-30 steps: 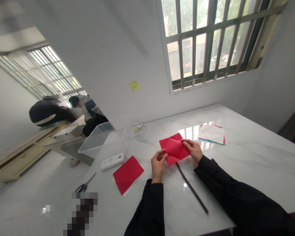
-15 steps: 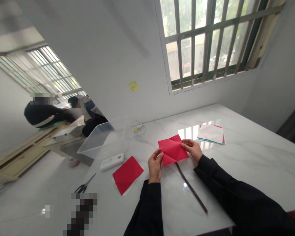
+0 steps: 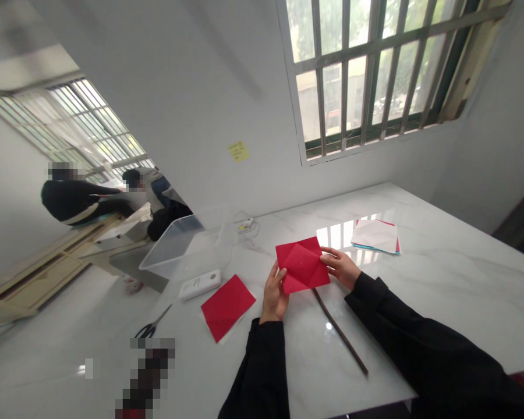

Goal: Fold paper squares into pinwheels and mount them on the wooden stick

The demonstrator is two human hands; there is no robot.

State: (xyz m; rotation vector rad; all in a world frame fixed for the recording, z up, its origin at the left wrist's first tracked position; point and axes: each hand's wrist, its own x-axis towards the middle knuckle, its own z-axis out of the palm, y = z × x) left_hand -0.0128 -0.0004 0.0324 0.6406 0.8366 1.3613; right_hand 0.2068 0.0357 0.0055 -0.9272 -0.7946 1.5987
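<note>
A creased red paper sheet [image 3: 303, 266] is held up above the table between both hands. My left hand [image 3: 275, 294] pinches its left edge, thumb on top and fingers behind. At the right edge my right hand [image 3: 340, 266] grips it between thumb and fingers. Fold lines cross the sheet and mark a diamond in its middle. A thin dark brown stick [image 3: 340, 331] lies on the table, its upper end just below the sheet. To the left of my left hand rests a stack of red paper [image 3: 227, 307] with a white sheet under it.
White marble-patterned table [image 3: 436, 279] carries a paper pile [image 3: 375, 235] at the back right. On the left are a clear plastic box [image 3: 187, 244], a white device [image 3: 200, 285] and scissors [image 3: 151, 329]. A yellow note [image 3: 239, 151] is on the wall. Two people sit farther off.
The red sheet has shifted slightly left and tilted, with its diamond creases showing more. My left hand has moved a little left with its fingers farther under the sheet.
</note>
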